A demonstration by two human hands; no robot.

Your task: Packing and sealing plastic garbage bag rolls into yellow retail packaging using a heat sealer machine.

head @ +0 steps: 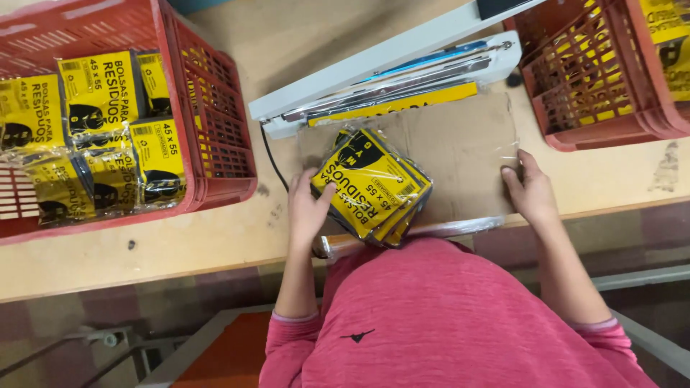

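Both hands (307, 208) (530, 190) flat: yellow packets (370, 183), cardboard (460, 151)

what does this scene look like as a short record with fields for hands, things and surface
left hand: left hand rests flat on a stack of yellow and black plastic-wrapped packets
right hand: right hand presses the edge of a clear plastic film over a brown cardboard sheet
machine: white bar-shaped sealing device behind the stack, arm raised
left crate: red plastic crate holding similar packets
right crate: second red plastic crate, partly filled
surface: pale wooden table
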